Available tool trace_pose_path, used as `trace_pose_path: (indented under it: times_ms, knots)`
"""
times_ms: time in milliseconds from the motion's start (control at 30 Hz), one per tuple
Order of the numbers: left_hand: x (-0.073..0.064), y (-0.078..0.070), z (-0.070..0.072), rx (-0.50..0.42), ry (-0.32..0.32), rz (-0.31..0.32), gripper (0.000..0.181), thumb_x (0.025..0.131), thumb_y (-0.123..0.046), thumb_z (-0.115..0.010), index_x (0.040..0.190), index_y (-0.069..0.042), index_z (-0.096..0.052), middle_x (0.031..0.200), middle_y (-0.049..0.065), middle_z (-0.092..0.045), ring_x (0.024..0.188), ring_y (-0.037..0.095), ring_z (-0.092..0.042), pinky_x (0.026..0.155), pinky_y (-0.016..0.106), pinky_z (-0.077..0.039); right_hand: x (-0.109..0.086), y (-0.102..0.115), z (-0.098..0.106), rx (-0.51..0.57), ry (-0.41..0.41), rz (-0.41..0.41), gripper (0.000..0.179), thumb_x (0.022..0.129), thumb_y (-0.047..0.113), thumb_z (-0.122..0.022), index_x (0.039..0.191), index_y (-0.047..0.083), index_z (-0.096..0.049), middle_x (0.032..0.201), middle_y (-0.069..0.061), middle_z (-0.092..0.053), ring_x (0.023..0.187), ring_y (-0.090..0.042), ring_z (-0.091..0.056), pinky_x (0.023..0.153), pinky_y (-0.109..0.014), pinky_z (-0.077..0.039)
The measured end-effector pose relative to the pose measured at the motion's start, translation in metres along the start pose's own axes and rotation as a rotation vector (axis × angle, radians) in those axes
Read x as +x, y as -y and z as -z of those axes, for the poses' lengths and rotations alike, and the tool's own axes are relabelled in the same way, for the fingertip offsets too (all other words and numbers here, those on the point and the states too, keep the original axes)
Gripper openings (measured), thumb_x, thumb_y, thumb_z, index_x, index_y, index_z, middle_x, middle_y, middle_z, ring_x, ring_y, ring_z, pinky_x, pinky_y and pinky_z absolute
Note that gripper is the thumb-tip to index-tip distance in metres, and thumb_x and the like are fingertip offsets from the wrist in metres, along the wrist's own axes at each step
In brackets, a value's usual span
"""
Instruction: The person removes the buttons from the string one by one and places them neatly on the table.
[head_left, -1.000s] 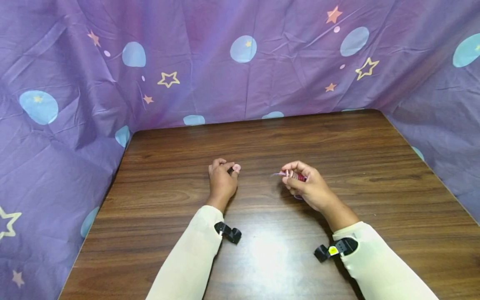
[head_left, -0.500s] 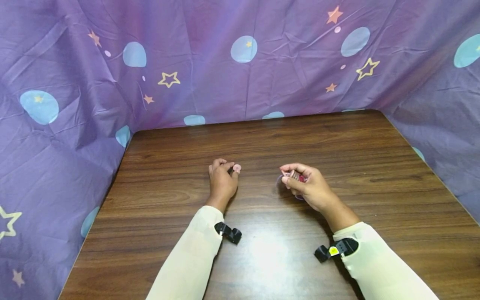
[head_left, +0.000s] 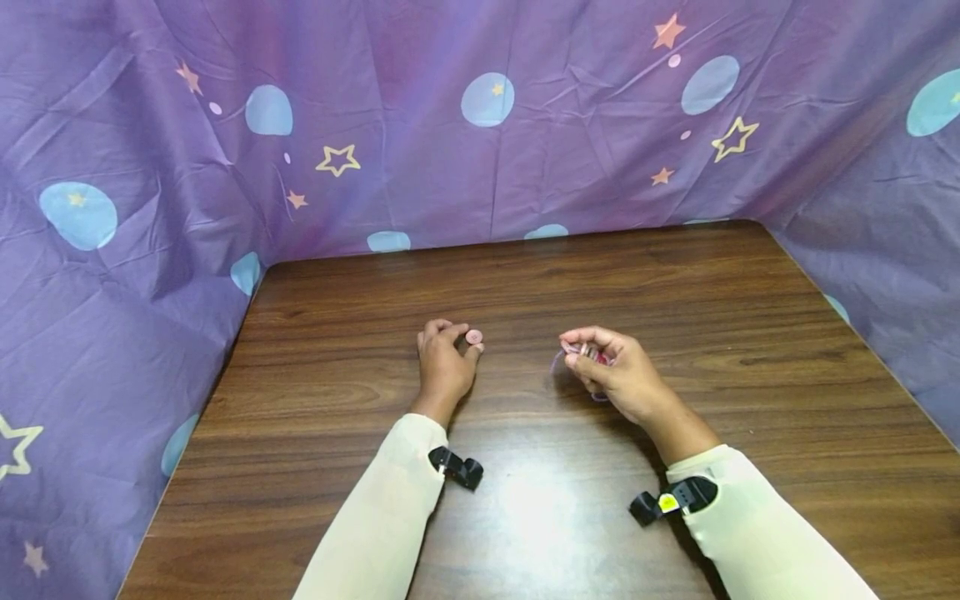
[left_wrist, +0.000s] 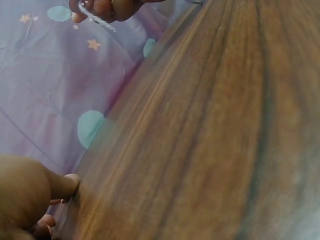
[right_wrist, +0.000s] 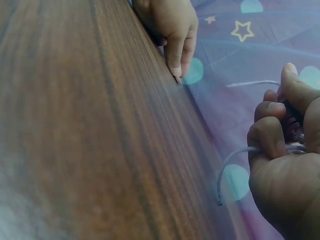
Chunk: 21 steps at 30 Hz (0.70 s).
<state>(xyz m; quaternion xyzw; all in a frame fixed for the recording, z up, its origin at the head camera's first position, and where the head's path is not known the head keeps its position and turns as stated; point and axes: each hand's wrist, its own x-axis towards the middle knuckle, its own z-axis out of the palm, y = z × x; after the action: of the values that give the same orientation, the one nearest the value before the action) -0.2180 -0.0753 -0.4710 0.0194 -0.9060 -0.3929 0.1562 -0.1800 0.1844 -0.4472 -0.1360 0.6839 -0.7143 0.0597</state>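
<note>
A small round pink button (head_left: 474, 337) lies at the tabletop, between the thumb and index fingertips of my left hand (head_left: 444, 362), which pinches it by the edge. In the right wrist view the button (right_wrist: 177, 79) shows only as a thin sliver under those fingertips. My right hand (head_left: 618, 371), raised above the table, grips a short stack of pink, pale and red buttons (head_left: 590, 352) threaded on a purple cord. One cord end (right_wrist: 252, 83) sticks out past the fingertips; the other end (right_wrist: 222, 175) dangles below the curled fingers. Most of the stack is hidden by the fingers.
The brown wood-grain table (head_left: 525, 283) runs back to a purple curtain (head_left: 420, 167) with stars and blue ovals. A black camera mount sits on the left sleeve (head_left: 375, 508), another on the right sleeve (head_left: 757, 525).
The cord end at the right fingertips pointed left before and now droops downward. The left thumb has shifted slightly on the button's near side. Both arms stay in place.
</note>
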Motion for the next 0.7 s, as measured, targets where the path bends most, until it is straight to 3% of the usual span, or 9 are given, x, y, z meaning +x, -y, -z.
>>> trace_pose_path:
  times_ms: [300, 500, 700]
  knots:
    - [-0.004, -0.001, 0.002, -0.095, -0.015, 0.018, 0.049, 0.077, -0.025, -0.085, 0.122, -0.01, -0.07, 0.124, 0.012, -0.056, 0.122, 0.031, -0.048, 0.108, 0.043, -0.039, 0.001, 0.001, 0.0, 0.048, 0.003, 0.015, 0.021, 0.087, -0.002, -0.07, 0.105, 0.005, -0.061, 0.095, 0.005, -0.073, 0.053, -0.004, -0.048, 0.041, -0.023, -0.035]
    - [-0.01, -0.001, 0.005, -0.16, 0.001, -0.012, 0.056, 0.075, -0.025, -0.086, 0.125, -0.011, -0.068, 0.131, 0.012, -0.053, 0.127, 0.031, -0.048, 0.112, 0.043, -0.038, 0.001, 0.002, 0.0, -0.011, -0.014, -0.024, 0.024, 0.086, 0.003, -0.073, 0.109, 0.003, -0.067, 0.098, 0.003, -0.077, 0.053, -0.003, -0.046, 0.041, -0.023, -0.035]
    - [-0.016, -0.003, 0.009, -0.209, 0.006, -0.039, 0.059, 0.077, -0.029, -0.085, 0.13, -0.014, -0.064, 0.136, 0.009, -0.05, 0.131, 0.028, -0.045, 0.114, 0.043, -0.036, 0.002, 0.0, 0.001, 0.002, 0.007, 0.001, 0.028, 0.087, 0.003, -0.072, 0.114, -0.003, -0.066, 0.095, 0.006, -0.077, 0.051, -0.002, -0.042, 0.04, -0.024, -0.03]
